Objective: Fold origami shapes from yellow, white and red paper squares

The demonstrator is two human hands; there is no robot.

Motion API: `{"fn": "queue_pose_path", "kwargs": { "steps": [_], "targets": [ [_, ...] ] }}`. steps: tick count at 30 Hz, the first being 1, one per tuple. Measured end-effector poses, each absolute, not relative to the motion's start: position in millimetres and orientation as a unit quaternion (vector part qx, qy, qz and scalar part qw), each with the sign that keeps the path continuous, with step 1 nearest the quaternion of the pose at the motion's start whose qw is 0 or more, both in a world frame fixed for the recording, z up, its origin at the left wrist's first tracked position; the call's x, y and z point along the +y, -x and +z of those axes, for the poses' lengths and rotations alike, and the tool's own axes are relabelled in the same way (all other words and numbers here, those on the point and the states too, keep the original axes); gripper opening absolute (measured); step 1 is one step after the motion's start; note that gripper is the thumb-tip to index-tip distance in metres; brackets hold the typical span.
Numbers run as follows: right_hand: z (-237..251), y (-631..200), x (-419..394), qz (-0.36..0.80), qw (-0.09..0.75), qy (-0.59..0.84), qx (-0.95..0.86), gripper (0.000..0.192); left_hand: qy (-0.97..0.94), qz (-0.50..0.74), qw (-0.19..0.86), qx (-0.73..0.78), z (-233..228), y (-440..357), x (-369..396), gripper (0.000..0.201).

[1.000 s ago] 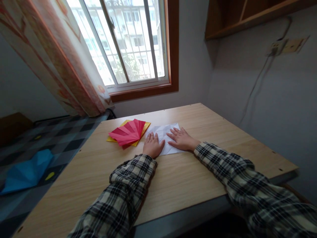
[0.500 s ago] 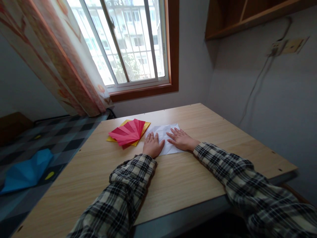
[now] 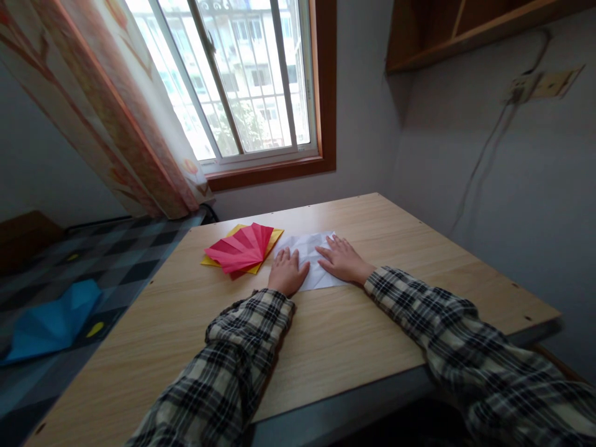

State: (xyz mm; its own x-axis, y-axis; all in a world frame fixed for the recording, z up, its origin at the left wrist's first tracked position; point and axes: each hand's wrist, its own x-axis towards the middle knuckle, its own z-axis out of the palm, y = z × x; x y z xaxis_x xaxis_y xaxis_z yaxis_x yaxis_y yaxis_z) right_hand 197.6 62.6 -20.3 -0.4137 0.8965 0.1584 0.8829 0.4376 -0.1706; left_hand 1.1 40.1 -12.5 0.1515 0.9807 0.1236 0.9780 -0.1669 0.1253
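Observation:
A creased white sheet of paper [image 3: 308, 247] lies flat on the wooden table. On its left side rests my left hand [image 3: 287, 272], open and palm down, with its fingers pointing away from me. My right hand [image 3: 343, 259] is also open, its spread fingers lying on the sheet's right part. Parts of the paper are hidden beneath both hands. Just left of my left hand is a pleated pink-red paper [image 3: 242, 248], fanned out on top of a yellow paper [image 3: 209, 261].
The light wooden table [image 3: 363, 341] stands below a barred window [image 3: 246, 93]. To the left, a folded blue paper [image 3: 56, 320] lies on a checked bed cover [image 3: 135, 270]. A wall shelf [image 3: 447, 56] and a socket with a cable [image 3: 521, 90] are at the right.
My right hand has shifted very slightly to the right on the white paper. My left hand and the coloured papers stay in place.

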Motion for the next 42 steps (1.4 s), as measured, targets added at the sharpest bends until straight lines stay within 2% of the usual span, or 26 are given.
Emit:
{"fn": "queue_pose_path", "kwargs": {
  "steps": [5, 8, 11, 13, 19, 21, 25, 32, 37, 39, 42],
  "targets": [
    [-18, -204, 62, -0.041, 0.190, 0.608, -0.770, 0.054, -0.763, 0.134, 0.023, 0.632, -16, 3, 43, 0.056],
    [-17, -209, 66, -0.029, 0.229, 0.611, -0.757, 0.044, -0.766, 0.186, 0.032, 0.615, -19, 5, 47, 0.058],
    [-17, -213, 73, 0.082, 0.326, 0.585, -0.738, 0.029, -0.763, 0.262, 0.049, 0.588, -21, 9, 53, 0.055],
    [-18, -216, 80, 0.162, 0.385, 0.557, -0.718, 0.025, -0.748, 0.314, 0.063, 0.581, -20, 13, 56, 0.051],
    [-23, -222, 94, 0.227, 0.465, 0.515, -0.684, 0.026, -0.680, 0.419, 0.086, 0.595, -21, 20, 65, 0.045],
    [-25, -221, 95, 0.255, 0.514, 0.489, -0.656, 0.027, -0.639, 0.457, 0.123, 0.607, -22, 20, 67, 0.049],
    [-25, -220, 94, 0.347, 0.609, 0.413, -0.581, 0.022, -0.551, 0.535, 0.261, 0.585, -24, 19, 69, 0.056],
    [-15, -224, 89, 0.390, 0.635, 0.392, -0.540, 0.022, -0.475, 0.586, 0.417, 0.508, -20, 18, 65, 0.052],
    [-14, -229, 90, 0.404, 0.637, 0.405, -0.517, 0.025, -0.524, 0.496, 0.533, 0.443, -8, 22, 54, 0.037],
    [-15, -230, 93, 0.398, 0.639, 0.410, -0.515, 0.025, -0.547, 0.488, 0.489, 0.472, -1, 24, 50, 0.029],
    [-15, -227, 95, 0.383, 0.642, 0.406, -0.526, 0.024, -0.544, 0.548, 0.373, 0.514, 13, 31, 46, 0.030]
  ]
}}
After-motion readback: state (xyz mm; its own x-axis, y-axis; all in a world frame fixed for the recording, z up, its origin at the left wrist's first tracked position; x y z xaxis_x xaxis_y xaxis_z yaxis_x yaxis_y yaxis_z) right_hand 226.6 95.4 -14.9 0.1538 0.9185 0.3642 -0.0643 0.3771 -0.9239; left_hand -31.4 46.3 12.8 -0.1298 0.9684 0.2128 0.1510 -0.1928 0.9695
